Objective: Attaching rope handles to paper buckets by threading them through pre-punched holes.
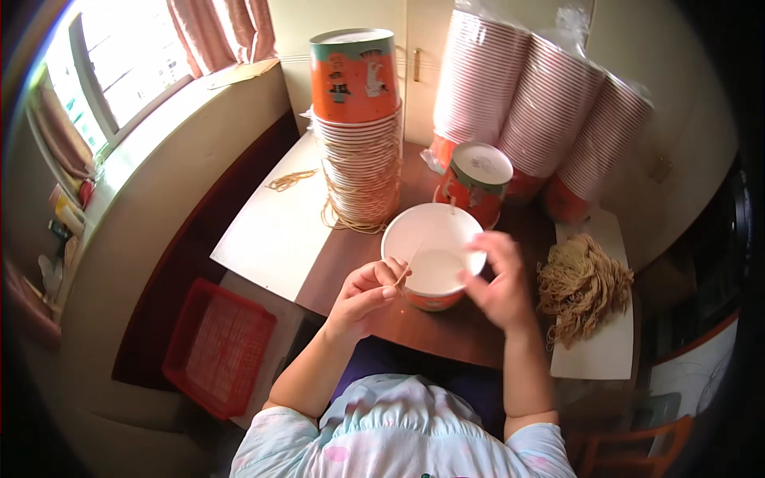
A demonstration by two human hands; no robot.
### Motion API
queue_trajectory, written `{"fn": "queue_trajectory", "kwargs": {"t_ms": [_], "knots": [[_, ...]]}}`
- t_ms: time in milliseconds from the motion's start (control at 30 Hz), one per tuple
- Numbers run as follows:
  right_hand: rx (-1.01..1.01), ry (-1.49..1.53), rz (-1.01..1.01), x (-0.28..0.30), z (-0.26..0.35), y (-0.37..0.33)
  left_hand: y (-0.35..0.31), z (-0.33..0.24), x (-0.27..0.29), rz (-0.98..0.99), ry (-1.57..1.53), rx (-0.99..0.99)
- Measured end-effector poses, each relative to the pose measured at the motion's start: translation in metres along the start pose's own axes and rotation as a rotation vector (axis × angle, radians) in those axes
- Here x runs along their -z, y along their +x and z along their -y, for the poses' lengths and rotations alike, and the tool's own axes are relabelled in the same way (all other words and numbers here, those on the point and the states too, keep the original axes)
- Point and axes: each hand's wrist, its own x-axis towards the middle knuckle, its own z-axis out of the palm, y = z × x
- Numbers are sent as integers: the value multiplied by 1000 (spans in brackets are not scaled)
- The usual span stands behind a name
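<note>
A white-lined paper bucket [431,253] with an orange outside stands on the brown table in front of me, its mouth facing up. My left hand [368,296] is at its near left rim, thumb and fingers pinched on a thin tan string [403,280]. A short piece of string also shows over the far rim. At the right rim is my right hand [500,280], blurred, with thumb and fingers apart on either side of the rim. Whether it touches the bucket I cannot tell, and no string shows in it.
Behind stands a tall stack of buckets [358,151] draped with tan strings. An upside-down bucket [476,179] and several plastic-wrapped bucket stacks [535,103] stand at the back right. A heap of strings [586,288] lies right; a red basket [219,346] sits lower left.
</note>
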Motion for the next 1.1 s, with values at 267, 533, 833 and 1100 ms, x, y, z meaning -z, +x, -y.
{"fn": "queue_trajectory", "kwargs": {"t_ms": [267,533,833,1100], "knots": [[-365,-79,344,10,-33,42,-10,-22,6,49,439,-120],[729,-153,-80,10,77,78,29,-100,10,-100,609,-159],[346,797,29,-17,128,230,157,-221,18,131,1145,-641],[403,184,-271,-79,39,295,246,-176,64,-213,988,-561]]}}
